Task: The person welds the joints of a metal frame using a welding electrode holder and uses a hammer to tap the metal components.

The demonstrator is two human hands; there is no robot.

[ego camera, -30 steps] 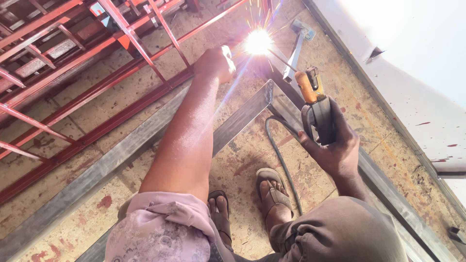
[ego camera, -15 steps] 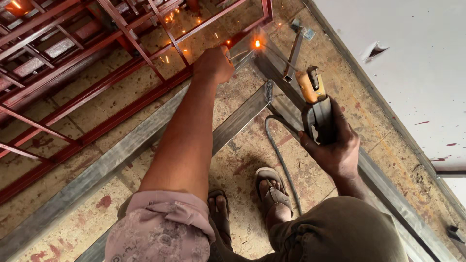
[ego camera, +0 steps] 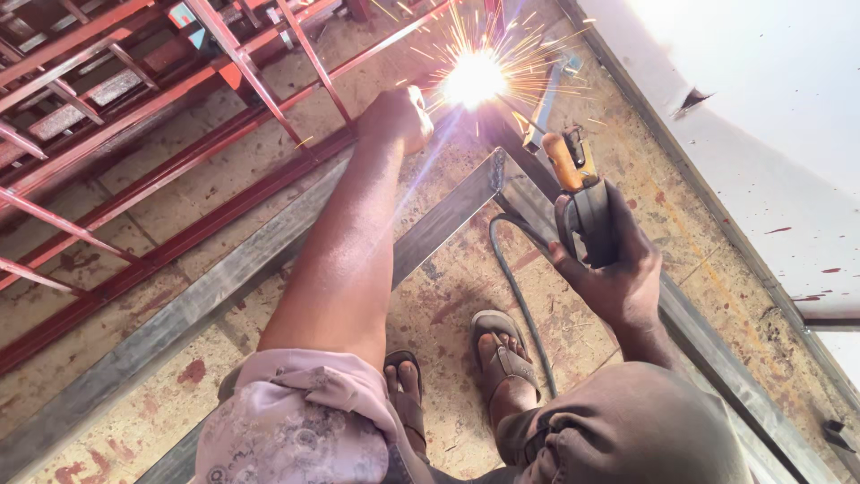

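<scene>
The right hand (ego camera: pixel 609 269) is wrapped tight around the dark grip of a welding holder (ego camera: pixel 578 193), whose orange-sleeved top stands just above the fingers. A thin welding rod (ego camera: pixel 521 115) runs up and away from the holder to a white flare of sparks (ego camera: pixel 475 79) well ahead of that hand. A black cable (ego camera: pixel 518 296) loops down from under the same hand toward the floor.

The left hand (ego camera: pixel 396 116) is stretched out at the end of a bare arm, fingers curled into a loose fist just beside the flare, on its left. Whether it grips anything cannot be told, since the glare hides the fingertips.

Below and between the two hands, grey steel bars (ego camera: pixel 448 215) meet in a corner right under the sparks. One bar runs back under the left arm, another passes beneath the right hand. Left of the left hand lie red-painted metal frames (ego camera: pixel 179 170) on the stained concrete floor (ego camera: pixel 448 314). Near the person's body, two feet in sandals (ego camera: pixel 497 358) stand beside the cable.
</scene>
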